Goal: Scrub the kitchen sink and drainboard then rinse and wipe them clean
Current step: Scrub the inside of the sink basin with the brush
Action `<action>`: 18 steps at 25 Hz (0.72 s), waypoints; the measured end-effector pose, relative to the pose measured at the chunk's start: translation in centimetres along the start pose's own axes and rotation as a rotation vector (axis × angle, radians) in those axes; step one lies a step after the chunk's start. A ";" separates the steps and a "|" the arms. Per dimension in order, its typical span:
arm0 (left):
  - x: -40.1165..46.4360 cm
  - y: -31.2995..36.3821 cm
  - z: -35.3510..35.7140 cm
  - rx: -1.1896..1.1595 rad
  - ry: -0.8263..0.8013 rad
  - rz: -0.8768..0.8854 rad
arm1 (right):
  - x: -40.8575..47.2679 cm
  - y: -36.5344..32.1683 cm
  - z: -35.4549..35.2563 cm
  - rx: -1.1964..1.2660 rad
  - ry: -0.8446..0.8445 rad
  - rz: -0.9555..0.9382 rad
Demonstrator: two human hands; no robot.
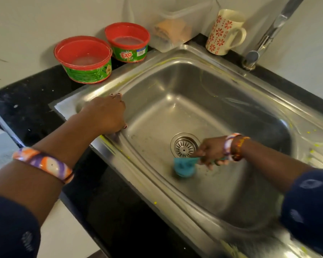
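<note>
A stainless steel sink (203,101) fills the middle of the head view, with a round drain strainer (184,145) in its floor. My right hand (212,150) is inside the basin, closed on the handle of a teal scrub brush (184,167) whose head presses on the sink floor just in front of the drain. My left hand (106,113) rests flat on the sink's left rim, holding nothing. The drainboard (317,146) at the right carries yellow-green smears and specks.
Two red-rimmed green soap tubs (83,59) (128,42) stand on the black counter (35,108) behind the sink's left corner. A clear plastic container (175,28), a floral mug (224,32) and the tap (268,34) line the back wall.
</note>
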State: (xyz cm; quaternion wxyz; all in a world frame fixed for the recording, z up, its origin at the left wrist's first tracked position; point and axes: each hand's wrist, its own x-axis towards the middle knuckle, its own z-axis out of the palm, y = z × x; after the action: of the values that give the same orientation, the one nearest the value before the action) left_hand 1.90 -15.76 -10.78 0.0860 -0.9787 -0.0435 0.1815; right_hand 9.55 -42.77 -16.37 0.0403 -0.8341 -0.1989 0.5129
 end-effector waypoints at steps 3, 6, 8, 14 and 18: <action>0.1 0.1 0.2 0.022 0.000 -0.004 | -3.9 3.5 -0.1 -0.340 -0.178 0.110; 0.1 0.1 0.3 0.021 0.006 -0.008 | -3.2 3.5 0.4 -0.260 0.003 0.031; 0.2 0.1 0.2 0.015 0.005 -0.009 | -1.6 0.9 0.2 -0.243 0.141 -0.121; 0.4 0.2 0.2 0.009 -0.024 -0.029 | 5.1 -9.9 0.1 -0.246 0.518 -0.316; 0.7 -0.1 0.4 0.003 -0.034 -0.021 | 3.6 -7.2 0.8 -0.218 0.379 -0.329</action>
State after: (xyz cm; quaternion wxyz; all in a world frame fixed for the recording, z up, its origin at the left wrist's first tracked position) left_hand 2.41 -15.53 -11.36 0.0888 -0.9747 -0.0548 0.1975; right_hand 8.23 -34.96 -17.81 0.0698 -0.8711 -0.3747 0.3096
